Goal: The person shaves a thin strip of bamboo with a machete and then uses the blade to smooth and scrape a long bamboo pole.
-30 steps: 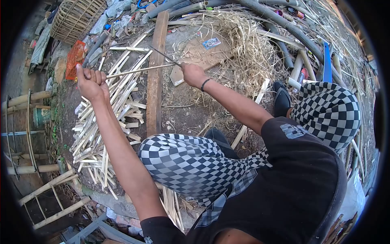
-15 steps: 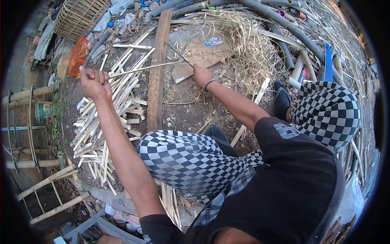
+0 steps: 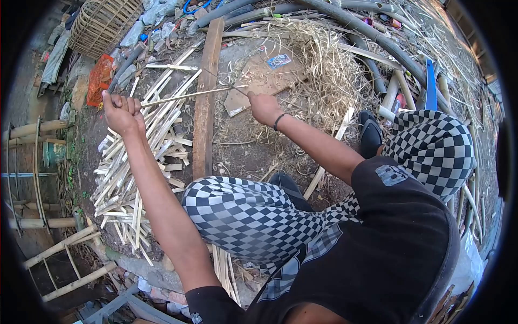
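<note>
My left hand (image 3: pixel 123 113) is closed around one end of a thin bamboo strip (image 3: pixel 186 96), which stretches to the right across the wooden plank (image 3: pixel 204 119). My right hand (image 3: pixel 267 109) grips a knife, its narrow dark blade (image 3: pixel 220 80) pointing up and left and crossing the strip near its right end. The handle is hidden in the fist. Below the left hand lies a heap of split bamboo strips (image 3: pixel 156 140). Beyond the right hand is a flat brown board (image 3: pixel 264 81) with a small blue packet (image 3: pixel 279 60) on it.
Curly bamboo shavings (image 3: pixel 334 70) pile up at the upper right. A blue saw (image 3: pixel 430 86) stands near my right knee. Bamboo poles (image 3: pixel 377 29) curve along the back. An orange crate (image 3: pixel 99 81) and a woven basket (image 3: pixel 102 27) sit at upper left, bamboo ladders (image 3: pixel 75 264) at lower left.
The knife blade has swung to a flatter angle, its tip moving left and down over the plank. Both hands keep their hold, and the whole view has shifted slightly.
</note>
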Tool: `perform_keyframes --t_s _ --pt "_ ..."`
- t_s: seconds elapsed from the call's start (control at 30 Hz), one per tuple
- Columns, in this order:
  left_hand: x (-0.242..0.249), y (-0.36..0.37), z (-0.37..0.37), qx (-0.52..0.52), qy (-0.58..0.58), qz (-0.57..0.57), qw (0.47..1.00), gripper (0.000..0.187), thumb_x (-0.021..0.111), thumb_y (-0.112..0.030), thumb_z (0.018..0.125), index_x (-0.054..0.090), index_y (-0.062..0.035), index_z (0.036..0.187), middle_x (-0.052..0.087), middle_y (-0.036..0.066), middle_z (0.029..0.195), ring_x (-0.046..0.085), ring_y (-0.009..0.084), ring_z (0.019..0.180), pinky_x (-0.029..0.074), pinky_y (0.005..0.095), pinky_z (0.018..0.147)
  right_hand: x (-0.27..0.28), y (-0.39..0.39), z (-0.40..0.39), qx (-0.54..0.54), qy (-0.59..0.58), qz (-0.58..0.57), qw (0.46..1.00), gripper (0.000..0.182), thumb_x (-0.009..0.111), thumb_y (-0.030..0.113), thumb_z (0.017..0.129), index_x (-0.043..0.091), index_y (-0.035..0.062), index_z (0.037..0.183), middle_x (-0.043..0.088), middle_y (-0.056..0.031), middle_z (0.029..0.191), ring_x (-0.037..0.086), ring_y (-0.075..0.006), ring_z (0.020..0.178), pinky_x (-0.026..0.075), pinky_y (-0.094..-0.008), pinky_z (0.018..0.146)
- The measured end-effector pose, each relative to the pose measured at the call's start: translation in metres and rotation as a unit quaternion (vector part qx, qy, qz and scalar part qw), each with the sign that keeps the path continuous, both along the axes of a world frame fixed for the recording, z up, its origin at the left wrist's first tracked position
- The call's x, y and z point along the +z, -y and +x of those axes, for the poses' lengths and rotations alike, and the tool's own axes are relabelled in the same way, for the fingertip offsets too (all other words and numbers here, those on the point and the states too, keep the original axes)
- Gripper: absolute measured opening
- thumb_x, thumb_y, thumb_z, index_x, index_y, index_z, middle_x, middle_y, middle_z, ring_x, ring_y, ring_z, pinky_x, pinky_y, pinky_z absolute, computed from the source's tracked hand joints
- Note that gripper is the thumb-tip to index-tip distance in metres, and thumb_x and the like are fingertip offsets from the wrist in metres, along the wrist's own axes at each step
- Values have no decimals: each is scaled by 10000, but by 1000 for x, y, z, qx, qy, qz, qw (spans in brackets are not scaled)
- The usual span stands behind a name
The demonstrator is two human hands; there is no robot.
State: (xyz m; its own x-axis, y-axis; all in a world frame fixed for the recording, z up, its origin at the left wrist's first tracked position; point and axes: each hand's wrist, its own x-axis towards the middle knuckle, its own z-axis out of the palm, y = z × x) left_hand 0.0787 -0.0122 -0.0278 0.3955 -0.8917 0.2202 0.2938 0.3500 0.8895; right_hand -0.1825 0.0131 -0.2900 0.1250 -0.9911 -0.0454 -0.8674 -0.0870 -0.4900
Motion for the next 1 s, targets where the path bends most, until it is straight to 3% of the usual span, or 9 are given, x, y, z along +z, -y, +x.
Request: perform_keyframes --t_s 0.3,0.37,0.5,0.53,0.57,0.63,0.67,0.87,1.0 --pt "0 -9 -1 -56 10 -16 998 463 467 -372 1037 349 -147 650 170 -51 502 112 88 424 139 296 443 -57 15 -28 -67 49 62 995 275 516 161 938 623 -17 1117 712 -225 954 695 -415 867 549 -484 802" --pt "-1 -7 1 -61 5 -19 998 471 470 -387 1033 349 -147 646 171 -55 500 113 89 416 142 290 438 -35 12 -28 -119 187 143 965 304 511 230 974 687 -10 1038 722 -207 911 698 -394 870 543 -459 820" --pt "-1 -7 -2 -61 8 -26 998 475 469 -404 1030 371 -142 646 188 -44 476 123 95 401 143 296 426 -55 11 -31 -137 299 226 917 432 528 317 993 704 -18 784 671 -173 644 708 -283 695 544 -410 595" --pt "-2 -7 -2 -63 8 -28 998 480 469 -404 1032 366 -144 641 182 -48 486 124 94 405 145 293 426 -56 6 -29 -127 331 200 913 427 503 334 1023 618 -23 820 598 -84 605 612 -190 534 484 -363 457" --pt "-2 -6 -2 -65 7 -31 997 485 468 -404 1034 362 -146 637 177 -52 495 125 93 409 147 291 425 -56 5 -27 -125 330 196 915 427 503 334 1023 618 -23 820 598 -84 605 612 -190 534 484 -363 457" --pt "-1 -5 -3 -75 1 -32 997 486 465 -406 1036 369 -141 640 182 -50 495 128 94 409 148 292 424 -22 -7 -15 -186 602 375 680 341 456 328 1052 498 26 899 484 3 615 475 -121 466 417 -304 403" --pt "0 -5 -7 -78 6 -37 996 483 466 -404 1036 372 -139 642 188 -49 495 129 93 409 148 292 424 -4 -15 -5 -172 618 392 660 291 417 342 1068 418 75 953 410 49 650 383 -69 461 363 -250 381" --pt "3 -2 -12 -75 10 -40 996 488 473 -426 1029 377 -133 651 211 -41 493 135 98 405 146 298 420 109 -51 23 32 593 380 709 354 468 404 1047 423 101 870 403 44 610 379 -62 443 362 -249 379" --pt "0 -5 -10 -64 2 -47 997 498 472 -415 1031 385 -119 640 199 -38 471 126 98 392 140 305 405 93 -55 31 0 576 352 737 368 479 425 1039 426 97 878 413 36 615 384 -67 445 375 -256 391"
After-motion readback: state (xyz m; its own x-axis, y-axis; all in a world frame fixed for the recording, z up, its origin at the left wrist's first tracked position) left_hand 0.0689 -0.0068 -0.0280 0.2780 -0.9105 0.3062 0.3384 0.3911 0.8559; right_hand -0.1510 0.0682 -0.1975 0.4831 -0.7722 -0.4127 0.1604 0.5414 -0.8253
